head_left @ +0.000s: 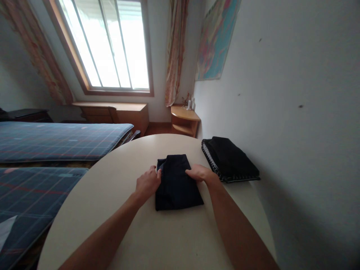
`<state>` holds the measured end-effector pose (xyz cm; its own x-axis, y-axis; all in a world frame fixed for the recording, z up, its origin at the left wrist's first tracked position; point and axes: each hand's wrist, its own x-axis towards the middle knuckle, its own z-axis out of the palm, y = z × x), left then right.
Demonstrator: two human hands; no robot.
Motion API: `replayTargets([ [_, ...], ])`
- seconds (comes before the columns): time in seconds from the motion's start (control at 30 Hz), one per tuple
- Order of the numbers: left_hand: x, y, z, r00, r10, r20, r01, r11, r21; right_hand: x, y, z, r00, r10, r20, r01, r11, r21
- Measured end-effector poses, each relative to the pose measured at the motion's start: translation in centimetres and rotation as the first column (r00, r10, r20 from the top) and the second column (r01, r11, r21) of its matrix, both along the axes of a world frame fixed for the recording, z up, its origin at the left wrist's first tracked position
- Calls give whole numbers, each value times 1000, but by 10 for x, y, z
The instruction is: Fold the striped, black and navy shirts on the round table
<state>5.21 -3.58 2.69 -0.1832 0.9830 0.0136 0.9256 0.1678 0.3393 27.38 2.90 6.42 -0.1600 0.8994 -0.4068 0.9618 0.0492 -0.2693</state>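
Observation:
A dark folded garment lies on a round beige table in front of me. My left hand grips its left edge, fingers curled round the fabric. My right hand holds the right edge near the top, fingers closed on the cloth. A stack of other folded dark clothes, one with striped edges, rests at the table's far right by the wall.
Two beds with blue plaid covers stand to the left. A wooden desk sits under the window and a small corner shelf beyond the table. The white wall runs close along the right.

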Motion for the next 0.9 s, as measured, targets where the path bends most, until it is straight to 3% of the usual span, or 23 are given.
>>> replayTargets([
  [0.1,-6,2,-1,998,-52,-20,50,994,-94,0,0,0,1000,17,-24,-18,1000,-7],
  [0.33,1,3,-12,991,-133,-18,132,991,-28,8,0,5,994,60,-95,-60,998,5],
  [0.47,15,9,-13,973,-165,162,159,986,46,20,0,7,959,-73,-274,60,997,-57],
  [0.53,23,13,-11,940,-173,296,145,983,111,29,-2,10,952,-106,-286,115,993,16],
  [0.6,34,20,-5,860,-194,473,120,976,183,41,-3,16,961,-98,-257,139,979,147],
  [0.7,56,32,11,608,-200,768,92,979,182,64,-2,31,966,-117,-229,183,939,292],
  [0.77,75,42,26,496,-207,843,120,978,169,81,2,44,960,-161,-228,238,900,365],
  [0.9,115,60,56,375,-256,891,186,962,198,115,16,70,947,-234,-222,317,795,517],
])
